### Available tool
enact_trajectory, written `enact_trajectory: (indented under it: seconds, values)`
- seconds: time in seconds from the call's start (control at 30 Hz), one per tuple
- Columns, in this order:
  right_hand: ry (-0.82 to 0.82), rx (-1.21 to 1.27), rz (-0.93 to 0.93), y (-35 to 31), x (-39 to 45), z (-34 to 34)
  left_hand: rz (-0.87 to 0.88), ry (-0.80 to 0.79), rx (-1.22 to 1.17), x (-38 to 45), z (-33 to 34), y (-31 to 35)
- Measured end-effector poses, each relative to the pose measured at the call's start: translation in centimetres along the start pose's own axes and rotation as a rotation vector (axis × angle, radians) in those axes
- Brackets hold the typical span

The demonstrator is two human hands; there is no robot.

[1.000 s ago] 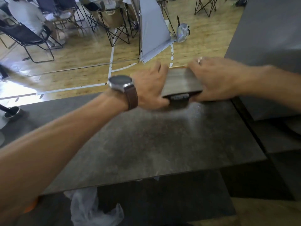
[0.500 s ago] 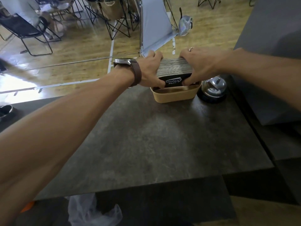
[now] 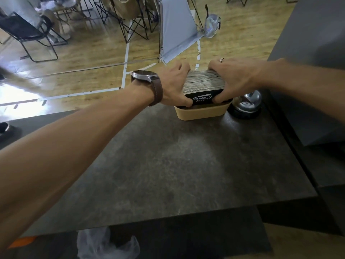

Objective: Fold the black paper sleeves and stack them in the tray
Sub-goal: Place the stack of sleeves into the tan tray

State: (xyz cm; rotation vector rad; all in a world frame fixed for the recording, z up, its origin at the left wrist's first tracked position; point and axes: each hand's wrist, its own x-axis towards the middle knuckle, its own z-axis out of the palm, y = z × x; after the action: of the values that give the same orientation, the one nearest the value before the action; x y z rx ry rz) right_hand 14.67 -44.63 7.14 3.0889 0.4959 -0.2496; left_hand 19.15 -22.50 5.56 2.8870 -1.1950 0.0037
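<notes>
A thick stack of black paper sleeves point(image 3: 203, 82) stands on edge in a tan tray point(image 3: 202, 114) at the far edge of the dark table. The nearest sleeve shows white script lettering, and the sleeve edges look grey from above. My left hand point(image 3: 173, 86), with a brown-strapped watch on the wrist, grips the stack's left side. Pressed against the right side is my right hand point(image 3: 235, 79), which wears a ring. The stack sits between both palms, its lower part inside the tray.
A chrome bell on a black base point(image 3: 246, 106) stands just right of the tray. A grey panel point(image 3: 308, 68) rises along the table's right side. A clear plastic bag point(image 3: 106, 243) lies below the near table edge. Folding chairs stand on the wooden floor beyond.
Both hands carried the stack from above the table's far part to the tray and lowered it in. Over the last half second the hands have held almost still.
</notes>
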Motion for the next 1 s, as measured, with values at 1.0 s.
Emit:
enact_trajectory:
  seconds: [1.0]
  values:
    - [-0.011, -0.117, -0.033, -1.8, -1.2, 4.4, 0.02, -0.137, 0.17, -0.6, 3.3, 1.7]
